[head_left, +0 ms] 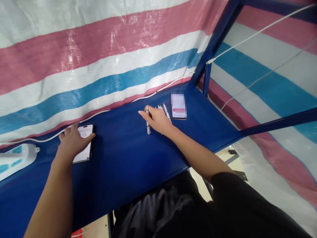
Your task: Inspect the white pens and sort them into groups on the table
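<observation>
My left hand (71, 142) lies over a smartphone (85, 150) with a lit white screen. Its fingers are spread past the left side of the phone and its thumb reaches over the right edge. Further right, my right hand (158, 119) has its fingers closed around a white pen (148, 128), which points down toward the table. Several more white pens (166, 110) lie just beyond that hand, partly hidden by it. A second phone (178, 105), also lit, rests to the right of these pens.
The blue table (123, 158) backs onto a striped sheet (111, 43). At the left stands a white power strip (22, 158). A white cable (99, 114) runs along the back edge, and blue frame posts (206, 77) rise at the right.
</observation>
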`<action>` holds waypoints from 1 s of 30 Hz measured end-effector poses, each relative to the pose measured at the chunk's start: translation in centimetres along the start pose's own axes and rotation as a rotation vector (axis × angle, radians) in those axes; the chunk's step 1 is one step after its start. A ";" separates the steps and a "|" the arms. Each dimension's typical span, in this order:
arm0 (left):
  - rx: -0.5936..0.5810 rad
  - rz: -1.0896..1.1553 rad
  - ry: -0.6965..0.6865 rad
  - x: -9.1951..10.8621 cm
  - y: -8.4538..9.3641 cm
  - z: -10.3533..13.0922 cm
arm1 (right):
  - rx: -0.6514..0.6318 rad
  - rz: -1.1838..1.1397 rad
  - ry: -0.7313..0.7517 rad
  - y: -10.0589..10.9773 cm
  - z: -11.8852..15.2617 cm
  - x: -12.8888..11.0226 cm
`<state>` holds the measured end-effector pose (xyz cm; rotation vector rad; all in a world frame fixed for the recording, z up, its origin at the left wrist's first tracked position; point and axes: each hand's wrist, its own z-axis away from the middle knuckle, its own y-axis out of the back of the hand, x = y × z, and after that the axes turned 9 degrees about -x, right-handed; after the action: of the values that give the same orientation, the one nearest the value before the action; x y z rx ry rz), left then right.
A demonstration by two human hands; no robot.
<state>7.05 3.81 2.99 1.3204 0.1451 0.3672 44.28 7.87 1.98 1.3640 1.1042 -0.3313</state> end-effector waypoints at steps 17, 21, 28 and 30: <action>0.000 -0.058 -0.004 0.0 0.5 0.1 | 0.036 0.175 0.116 -0.4 0.5 -0.4; 0.014 -0.018 0.004 0.0 0.3 0.3 | 0.020 0.221 0.131 -1.0 0.5 -0.4; 0.009 0.055 0.021 -0.2 0.0 0.5 | -0.002 0.324 0.276 0.6 1.7 0.4; 0.032 0.060 0.040 0.1 0.1 1.0 | -0.127 0.509 0.349 1.0 2.7 1.1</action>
<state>7.44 2.98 3.30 1.3518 0.1458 0.4444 46.72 6.19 1.26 1.5660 0.9915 0.3537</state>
